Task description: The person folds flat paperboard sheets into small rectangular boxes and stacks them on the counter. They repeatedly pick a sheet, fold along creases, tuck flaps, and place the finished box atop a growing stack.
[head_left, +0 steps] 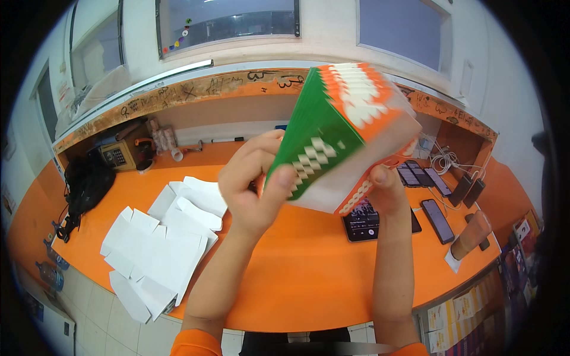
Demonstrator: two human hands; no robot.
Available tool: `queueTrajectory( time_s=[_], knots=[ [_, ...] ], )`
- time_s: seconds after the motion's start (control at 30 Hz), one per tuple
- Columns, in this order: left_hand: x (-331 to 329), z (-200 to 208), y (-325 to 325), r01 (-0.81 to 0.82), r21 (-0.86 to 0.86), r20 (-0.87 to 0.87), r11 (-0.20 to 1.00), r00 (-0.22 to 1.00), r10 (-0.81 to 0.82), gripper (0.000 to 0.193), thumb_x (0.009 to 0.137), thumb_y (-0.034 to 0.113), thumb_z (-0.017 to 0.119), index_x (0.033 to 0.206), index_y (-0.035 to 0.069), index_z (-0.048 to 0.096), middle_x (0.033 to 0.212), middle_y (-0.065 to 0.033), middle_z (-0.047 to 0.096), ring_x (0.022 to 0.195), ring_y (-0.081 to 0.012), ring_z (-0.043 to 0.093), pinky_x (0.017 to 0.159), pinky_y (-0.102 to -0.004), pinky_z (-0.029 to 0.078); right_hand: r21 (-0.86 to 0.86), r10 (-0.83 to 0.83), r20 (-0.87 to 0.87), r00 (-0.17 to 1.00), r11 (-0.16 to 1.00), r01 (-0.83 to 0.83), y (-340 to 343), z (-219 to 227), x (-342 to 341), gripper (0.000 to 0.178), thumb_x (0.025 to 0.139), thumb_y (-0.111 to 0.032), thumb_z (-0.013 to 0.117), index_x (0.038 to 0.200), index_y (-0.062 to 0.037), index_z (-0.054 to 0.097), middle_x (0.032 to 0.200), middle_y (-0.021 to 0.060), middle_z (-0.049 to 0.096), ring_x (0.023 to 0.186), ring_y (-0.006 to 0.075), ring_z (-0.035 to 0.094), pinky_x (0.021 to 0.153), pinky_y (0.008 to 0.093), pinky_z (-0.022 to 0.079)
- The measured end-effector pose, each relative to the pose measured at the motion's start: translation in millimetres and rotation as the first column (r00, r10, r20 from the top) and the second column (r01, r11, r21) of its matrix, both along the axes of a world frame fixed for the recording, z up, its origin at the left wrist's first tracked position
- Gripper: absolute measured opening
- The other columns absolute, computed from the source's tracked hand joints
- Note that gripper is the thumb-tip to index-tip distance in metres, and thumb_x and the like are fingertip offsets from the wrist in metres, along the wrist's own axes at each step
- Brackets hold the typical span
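Note:
Both my hands hold a thick stack of printed sheets [314, 139] up above the orange table [291, 273]. Its left face is green with a white pattern; along the top, fanned layers show orange and white. The lower right side is pale and blurred. My left hand [249, 184] grips the green side, thumb on the front and fingers curled behind. Opposite it, my right hand [389, 190] is closed on the stack's lower right edge, thumb upward. Whether the sheets are loose or flat folded packets, I cannot tell. Beneath the stack, a tablet [362, 230] is partly covered.
White cut cardboard pieces [154, 246] lie on the left. Phones [438, 221] and cables [448, 160] crowd the right, near a brownish roll [472, 231]. Along the back runs a shelf ledge [208, 89]; beneath it are a small safe [119, 155], a black bag [89, 187] and a marker [227, 140].

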State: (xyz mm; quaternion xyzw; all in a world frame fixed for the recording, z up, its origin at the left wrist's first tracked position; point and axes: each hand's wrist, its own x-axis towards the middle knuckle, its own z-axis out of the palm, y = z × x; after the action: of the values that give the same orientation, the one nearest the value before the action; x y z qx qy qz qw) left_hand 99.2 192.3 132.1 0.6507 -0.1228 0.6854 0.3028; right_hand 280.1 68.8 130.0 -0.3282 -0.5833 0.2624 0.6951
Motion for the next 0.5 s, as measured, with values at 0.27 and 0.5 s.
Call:
queueTrajectory(
  time_s=[0.27,0.5],
  knots=[
    [91,-99,55,0.655,-0.702,0.215,0.278,0.567,-0.795,0.05,0.098,0.034,0.053,0.136,0.003,0.045,0.125,-0.0111,0.059,0.114,-0.0224,0.059,0.099,-0.0374,0.046,-0.29,-0.319,0.513,0.797,0.81,0.51,30,3,-53,0.058,0.09,-0.031,0.06,0.134,0.0028,0.044,0.114,0.0154,0.062,0.091,0.0239,0.064,0.078,0.0335,0.053],
    [81,-138,111,-0.119,-0.807,-0.441,0.579,0.774,-0.455,0.062,0.098,0.042,0.052,0.143,0.003,0.037,0.131,-0.0123,0.056,0.111,-0.0262,0.061,0.096,-0.0386,0.049,0.14,0.014,0.989,-0.146,0.21,0.968,118,-29,-72,0.082,0.083,-0.041,0.055,0.149,0.0008,0.029,0.105,0.0219,0.069,0.089,0.0294,0.071,0.068,0.0433,0.057]
  ],
)
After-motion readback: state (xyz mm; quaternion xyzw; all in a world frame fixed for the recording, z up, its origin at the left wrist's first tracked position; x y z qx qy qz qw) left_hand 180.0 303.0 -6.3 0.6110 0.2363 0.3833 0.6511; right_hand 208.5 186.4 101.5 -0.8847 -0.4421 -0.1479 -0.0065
